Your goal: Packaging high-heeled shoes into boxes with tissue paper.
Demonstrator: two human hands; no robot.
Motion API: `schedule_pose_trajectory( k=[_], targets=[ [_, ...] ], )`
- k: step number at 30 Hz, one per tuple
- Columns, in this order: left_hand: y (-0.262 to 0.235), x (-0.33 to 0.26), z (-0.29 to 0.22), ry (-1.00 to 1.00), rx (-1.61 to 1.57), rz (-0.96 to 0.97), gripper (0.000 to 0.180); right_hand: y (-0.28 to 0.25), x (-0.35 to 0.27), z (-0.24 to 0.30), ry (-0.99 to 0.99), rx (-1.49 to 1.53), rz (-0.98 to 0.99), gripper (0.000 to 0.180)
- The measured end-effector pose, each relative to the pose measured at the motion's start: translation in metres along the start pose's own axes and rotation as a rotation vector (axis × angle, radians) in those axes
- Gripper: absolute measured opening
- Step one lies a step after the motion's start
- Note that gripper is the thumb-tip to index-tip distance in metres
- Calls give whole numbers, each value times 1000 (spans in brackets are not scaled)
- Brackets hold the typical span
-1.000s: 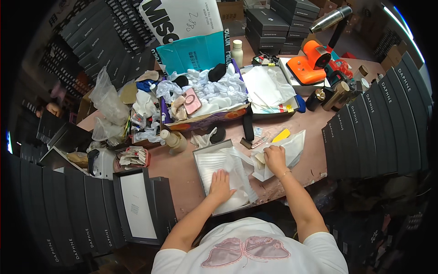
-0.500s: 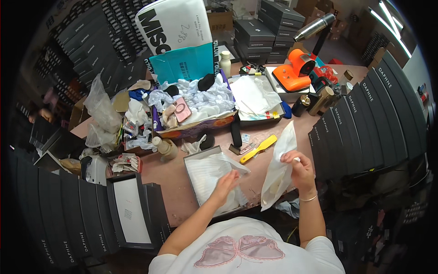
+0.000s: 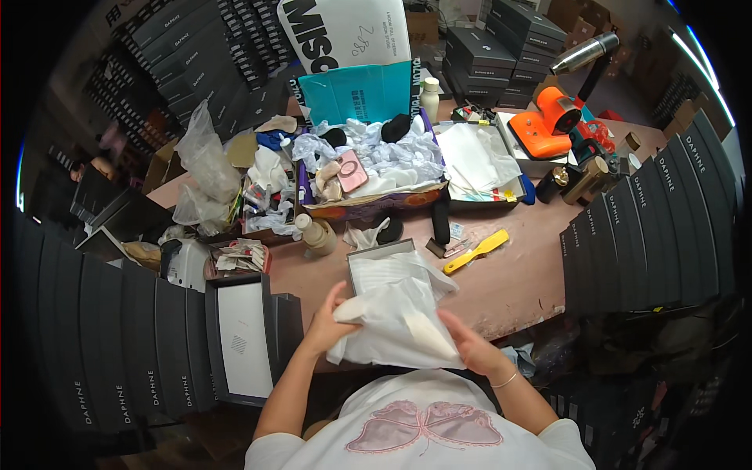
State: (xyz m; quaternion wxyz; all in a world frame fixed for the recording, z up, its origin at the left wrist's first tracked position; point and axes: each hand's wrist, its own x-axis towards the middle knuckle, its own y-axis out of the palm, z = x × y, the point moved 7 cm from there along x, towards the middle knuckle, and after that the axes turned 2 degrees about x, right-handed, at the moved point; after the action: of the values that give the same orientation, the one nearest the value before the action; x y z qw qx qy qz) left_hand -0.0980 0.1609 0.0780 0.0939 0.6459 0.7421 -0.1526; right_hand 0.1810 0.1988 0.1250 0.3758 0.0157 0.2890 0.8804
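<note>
Both hands, left hand (image 3: 325,329) and right hand (image 3: 470,348), grip the white pouch (image 3: 395,325) by its edges; keeping it level over the open box (image 3: 372,262) should avoid creasing the tissue.

Head view, fisheye. The tabletop (image 3: 533,274) is evenly and brightly lit from overhead; shadows beneath objects are short and soft. A bright strip of light (image 3: 701,66) flares at the upper right rim. White tissue (image 3: 392,153) and the white bag (image 3: 399,321) are near overexposure, with little surface detail. Stacked dark boxes (image 3: 658,227) curve strongly toward the rim, where the frame falls to black. The centre is sharp; the periphery is dim and soft.
</note>
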Motion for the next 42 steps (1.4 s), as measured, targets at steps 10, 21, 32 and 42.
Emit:
schedule_pose_trajectory(
  k=[10, 21, 32, 42],
  targets=[
    [110, 84, 121, -72, 110, -241, 94, -54, 77, -107, -45, -998, -192, 63],
    [114, 68, 93, -103, 268, -200, 98, -162, 112, -107, -70, -476, -427, 30],
    [135, 80, 161, -73, 222, -224, 54, -132, 113, 6, 46, 61, -128, 38],
    [-75, -141, -59, 77, 919, -912, 68, 38, 123, -88, -226, -1486, 162, 75]
  ],
)
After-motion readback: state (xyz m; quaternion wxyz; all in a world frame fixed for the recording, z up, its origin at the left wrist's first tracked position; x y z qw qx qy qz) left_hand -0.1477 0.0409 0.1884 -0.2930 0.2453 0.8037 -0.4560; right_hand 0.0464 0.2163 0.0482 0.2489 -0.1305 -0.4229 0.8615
